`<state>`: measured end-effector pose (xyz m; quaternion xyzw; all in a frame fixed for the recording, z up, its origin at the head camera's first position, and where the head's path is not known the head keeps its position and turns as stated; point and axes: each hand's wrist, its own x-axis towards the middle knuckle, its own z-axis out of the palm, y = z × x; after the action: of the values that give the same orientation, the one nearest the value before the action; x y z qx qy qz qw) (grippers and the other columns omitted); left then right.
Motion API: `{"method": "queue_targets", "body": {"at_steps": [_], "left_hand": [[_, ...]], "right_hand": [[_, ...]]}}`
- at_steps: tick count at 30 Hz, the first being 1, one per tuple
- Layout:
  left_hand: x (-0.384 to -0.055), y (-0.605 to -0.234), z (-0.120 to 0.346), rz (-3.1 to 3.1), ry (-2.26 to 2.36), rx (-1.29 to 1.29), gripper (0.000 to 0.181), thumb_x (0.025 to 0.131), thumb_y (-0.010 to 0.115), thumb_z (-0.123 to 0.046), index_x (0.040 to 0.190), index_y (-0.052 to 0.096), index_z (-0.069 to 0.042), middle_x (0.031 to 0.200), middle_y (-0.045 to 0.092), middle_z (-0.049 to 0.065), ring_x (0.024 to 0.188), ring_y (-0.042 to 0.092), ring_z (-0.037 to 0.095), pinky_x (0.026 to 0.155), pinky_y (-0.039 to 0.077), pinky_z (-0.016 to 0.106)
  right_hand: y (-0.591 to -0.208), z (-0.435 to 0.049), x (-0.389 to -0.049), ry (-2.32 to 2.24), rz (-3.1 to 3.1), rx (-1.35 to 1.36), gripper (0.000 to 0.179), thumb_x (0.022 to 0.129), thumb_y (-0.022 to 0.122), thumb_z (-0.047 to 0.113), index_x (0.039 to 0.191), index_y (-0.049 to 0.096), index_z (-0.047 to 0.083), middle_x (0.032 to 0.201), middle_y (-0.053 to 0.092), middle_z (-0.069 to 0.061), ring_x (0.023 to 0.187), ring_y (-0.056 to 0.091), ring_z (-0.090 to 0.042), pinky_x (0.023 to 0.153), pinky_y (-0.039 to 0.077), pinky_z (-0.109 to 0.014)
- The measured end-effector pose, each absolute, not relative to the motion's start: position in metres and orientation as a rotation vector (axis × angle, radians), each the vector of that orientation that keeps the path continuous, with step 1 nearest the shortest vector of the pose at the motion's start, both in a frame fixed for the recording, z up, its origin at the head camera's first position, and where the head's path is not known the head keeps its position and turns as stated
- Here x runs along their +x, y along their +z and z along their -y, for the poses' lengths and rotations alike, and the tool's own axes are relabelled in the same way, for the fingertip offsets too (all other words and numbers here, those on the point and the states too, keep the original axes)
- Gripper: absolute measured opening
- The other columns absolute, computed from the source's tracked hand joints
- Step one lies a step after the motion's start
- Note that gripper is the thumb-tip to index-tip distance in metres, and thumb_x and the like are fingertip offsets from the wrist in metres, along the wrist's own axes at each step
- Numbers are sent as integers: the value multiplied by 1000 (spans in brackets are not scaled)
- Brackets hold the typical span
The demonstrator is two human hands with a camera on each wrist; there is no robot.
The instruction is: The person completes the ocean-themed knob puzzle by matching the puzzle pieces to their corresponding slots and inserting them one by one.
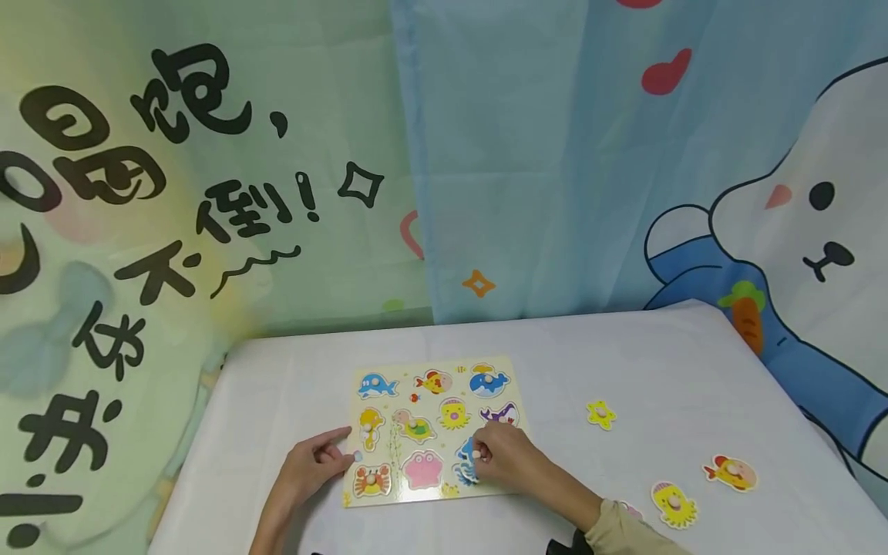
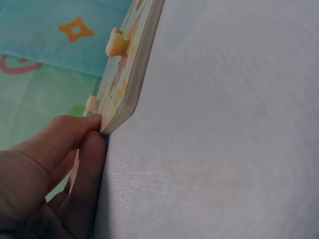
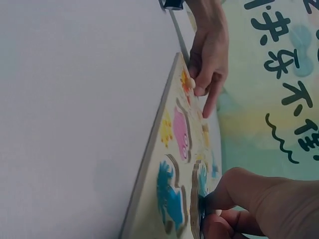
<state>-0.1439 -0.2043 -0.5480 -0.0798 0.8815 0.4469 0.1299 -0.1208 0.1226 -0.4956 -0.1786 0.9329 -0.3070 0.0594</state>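
A pale yellow puzzle board (image 1: 395, 501) with sea animal pictures lies on the white table. My right hand (image 1: 502, 456) is over its lower right, where it pinches a blue animal puzzle piece (image 3: 196, 199) by its knob. That piece is tilted on edge beside a matching blue picture (image 3: 170, 191) on the board. At the board's left edge rests my left hand (image 1: 305, 470), its thumb (image 2: 77, 127) and forefinger touching the edge near the corner. Close by sits a crab piece (image 1: 372, 481) with a knob. A pink picture (image 1: 423, 469) lies between the hands.
To the right of the board, a yellow star piece (image 1: 601, 415), a fish piece (image 1: 731, 472) and a yellow octopus piece (image 1: 674, 506) lie loose on the table (image 1: 555, 354). A pink piece (image 1: 631, 510) is partly hidden by the right sleeve (image 1: 627, 532). Printed curtains (image 1: 499, 154) hang behind.
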Motion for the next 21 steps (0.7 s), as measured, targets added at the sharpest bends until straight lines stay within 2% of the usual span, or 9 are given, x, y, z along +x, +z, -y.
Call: {"method": "queue_targets", "body": {"at_steps": [6,11,21], "left_hand": [[-144,-548,205,-2567,1311,-221,49,77,81,-19,124,67,-13,72,59,-1,64,52,10,58,39,19],[-145,-550,205,-2575,1298,-236,49,77,81,-17,123,67,-14,72,59,-1,64,52,11,57,38,19],[-145,-549,205,-2558,1302,-240,50,77,81,-20,124,67,-13,72,60,-2,64,52,11,58,39,20]], "right_hand": [[-503,-115,-120,-933,-2811,-523,10,70,68,-2,68,62,6,64,47,4,61,40,-7,58,33,-20],[-507,-111,-120,-952,-2788,-514,7,69,68,-2,70,63,2,64,47,1,60,39,-7,53,31,-18],[-508,-106,-118,-854,-2835,-465,15,71,71,1,68,57,7,64,42,4,60,39,-9,53,30,-19]]}}
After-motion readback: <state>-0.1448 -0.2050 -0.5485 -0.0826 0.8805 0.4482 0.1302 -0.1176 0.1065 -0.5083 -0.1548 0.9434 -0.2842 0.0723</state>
